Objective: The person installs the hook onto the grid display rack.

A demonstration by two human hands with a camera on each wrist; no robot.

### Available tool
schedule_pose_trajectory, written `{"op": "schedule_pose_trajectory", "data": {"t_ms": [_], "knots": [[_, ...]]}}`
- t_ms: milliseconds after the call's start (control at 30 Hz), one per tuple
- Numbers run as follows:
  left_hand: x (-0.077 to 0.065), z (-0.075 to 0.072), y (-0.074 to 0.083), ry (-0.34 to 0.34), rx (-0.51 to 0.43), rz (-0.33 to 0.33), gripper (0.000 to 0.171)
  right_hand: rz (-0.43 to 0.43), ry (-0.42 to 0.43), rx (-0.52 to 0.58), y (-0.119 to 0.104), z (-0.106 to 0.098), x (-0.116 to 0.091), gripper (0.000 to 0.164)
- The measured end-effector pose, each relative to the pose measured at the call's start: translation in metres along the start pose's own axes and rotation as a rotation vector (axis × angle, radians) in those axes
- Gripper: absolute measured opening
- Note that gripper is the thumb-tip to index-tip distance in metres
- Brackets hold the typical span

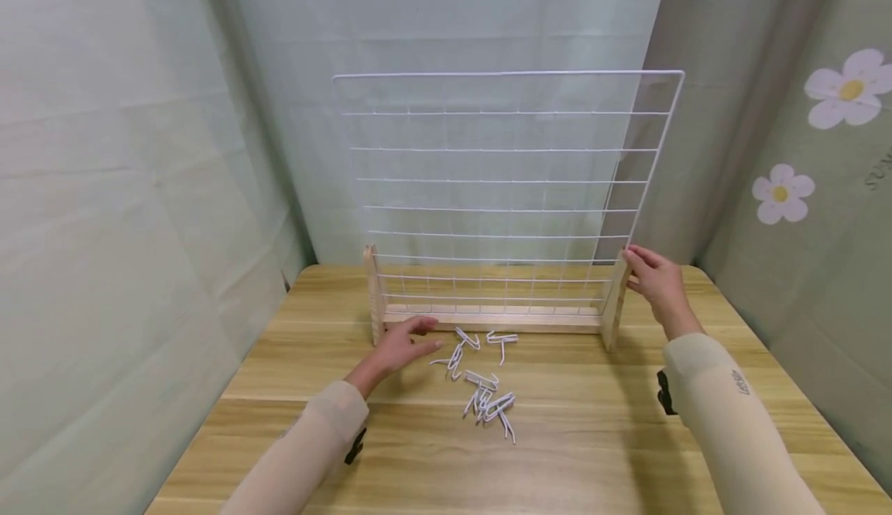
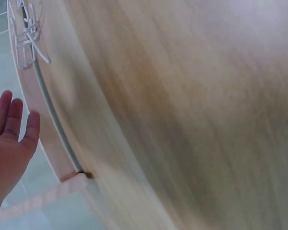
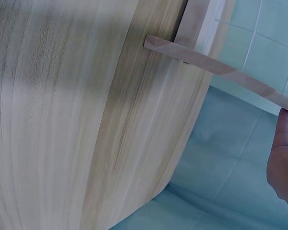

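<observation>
A white wire grid panel (image 1: 502,210) stands upright in a wooden base with a crossbar (image 1: 488,321) and two side posts. My right hand (image 1: 658,286) pinches the upper end of the right side post (image 1: 613,310); in the right wrist view the fingers (image 3: 282,127) meet that post's end. Close in front of the crossbar, on the left, hovers my left hand (image 1: 400,346), fingers loosely spread and holding nothing. To its right, several white wire hooks (image 1: 498,406) lie loose on the table, some tangled together.
The left side post (image 1: 375,294) stands beyond my left hand. The wood-grain table (image 1: 571,437) reaches back past the rack to pale cloth curtains (image 1: 453,19), which hang behind and on both sides. White flowers (image 1: 779,193) are printed on the right curtain.
</observation>
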State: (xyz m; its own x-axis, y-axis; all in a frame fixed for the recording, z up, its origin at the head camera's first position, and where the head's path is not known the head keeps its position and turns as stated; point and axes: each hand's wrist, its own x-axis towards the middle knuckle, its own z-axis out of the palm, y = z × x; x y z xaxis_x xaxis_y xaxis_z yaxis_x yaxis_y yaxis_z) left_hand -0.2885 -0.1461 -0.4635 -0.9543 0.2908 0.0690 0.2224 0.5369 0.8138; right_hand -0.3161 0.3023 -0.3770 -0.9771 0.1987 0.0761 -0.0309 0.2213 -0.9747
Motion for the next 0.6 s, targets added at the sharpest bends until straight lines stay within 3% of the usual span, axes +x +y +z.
{"op": "schedule_pose_trajectory", "data": {"t_ms": [367, 600], "knots": [[0.003, 0.008, -0.016, -0.086, -0.073, -0.01, 0.032, 0.026, -0.013, -0.01, -0.006, -0.004, 0.002, 0.061], [0.003, 0.013, -0.02, -0.082, -0.109, -0.035, 0.028, 0.044, -0.018, 0.004, -0.006, -0.003, 0.003, 0.062]]}}
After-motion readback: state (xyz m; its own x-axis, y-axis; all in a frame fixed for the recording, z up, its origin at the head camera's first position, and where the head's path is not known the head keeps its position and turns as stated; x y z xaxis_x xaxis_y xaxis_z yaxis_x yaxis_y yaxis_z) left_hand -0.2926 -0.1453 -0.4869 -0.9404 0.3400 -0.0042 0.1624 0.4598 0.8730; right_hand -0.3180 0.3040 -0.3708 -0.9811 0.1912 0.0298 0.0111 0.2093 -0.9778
